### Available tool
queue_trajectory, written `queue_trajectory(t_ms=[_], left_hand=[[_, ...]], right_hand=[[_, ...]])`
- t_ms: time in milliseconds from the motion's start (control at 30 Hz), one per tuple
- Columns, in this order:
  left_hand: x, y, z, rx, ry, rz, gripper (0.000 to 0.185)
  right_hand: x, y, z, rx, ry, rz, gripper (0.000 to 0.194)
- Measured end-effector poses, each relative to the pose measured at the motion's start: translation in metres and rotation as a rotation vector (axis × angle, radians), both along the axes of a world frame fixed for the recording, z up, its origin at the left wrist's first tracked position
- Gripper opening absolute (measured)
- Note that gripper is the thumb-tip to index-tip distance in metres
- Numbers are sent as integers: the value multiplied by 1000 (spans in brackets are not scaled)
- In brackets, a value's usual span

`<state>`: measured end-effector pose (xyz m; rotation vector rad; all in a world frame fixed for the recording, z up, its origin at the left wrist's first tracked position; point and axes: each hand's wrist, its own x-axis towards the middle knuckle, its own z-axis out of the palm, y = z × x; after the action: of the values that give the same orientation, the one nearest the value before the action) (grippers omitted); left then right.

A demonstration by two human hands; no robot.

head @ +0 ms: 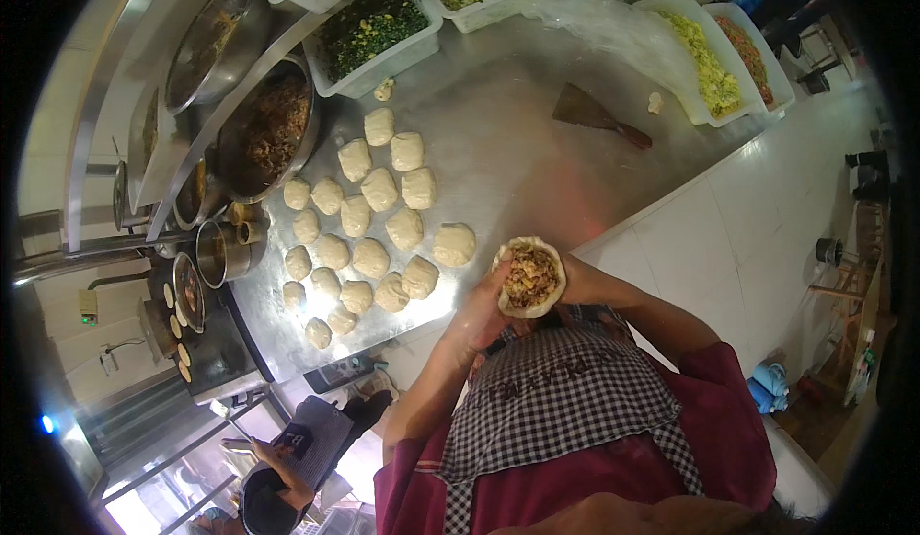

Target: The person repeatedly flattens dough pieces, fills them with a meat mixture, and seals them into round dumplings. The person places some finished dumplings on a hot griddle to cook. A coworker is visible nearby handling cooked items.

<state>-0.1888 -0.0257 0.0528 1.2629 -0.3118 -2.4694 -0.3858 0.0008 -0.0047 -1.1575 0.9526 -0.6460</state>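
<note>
Between my two hands, in front of the checked apron, is a round dough wrapper (pixel 527 312) heaped with a brown and yellow chopped filling (pixel 533 275). My left hand (pixel 483 309) grips its left side, with the thumb over the rim at the filling. Against the right side lies my right hand (pixel 575 280), its fingers mostly hidden behind the dough. Several oiled dough pieces (pixel 371 258) rest in loose rows on the steel worktop (pixel 496 154), left of my hands; the nearest is a larger dough piece (pixel 454 245).
A broad-bladed scraper (pixel 600 115) lies on the worktop. Tubs of chopped greens (pixel 374 28) and yellow filling (pixel 701 64) line its far side. A steel bowl of brown filling (pixel 273 129) stands left, beyond it a griddle (pixel 215 348) with flatbreads. Another person (pixel 287 463) is at lower left.
</note>
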Motion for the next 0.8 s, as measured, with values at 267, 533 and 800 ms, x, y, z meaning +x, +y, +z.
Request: queue_trajectory(t_ms=[267,533,800], left_hand=[[-51,26,13,-339,-94,77,65],[-55,34,15,-115,177,110,51],[-66,42,7,-189,86,69,45]], right_hand=[[-31,25,19,-35,-188,-73,111],[-46,42,32,-171,-118,-149,116],[-46,51,33,-391,184,-192,101]])
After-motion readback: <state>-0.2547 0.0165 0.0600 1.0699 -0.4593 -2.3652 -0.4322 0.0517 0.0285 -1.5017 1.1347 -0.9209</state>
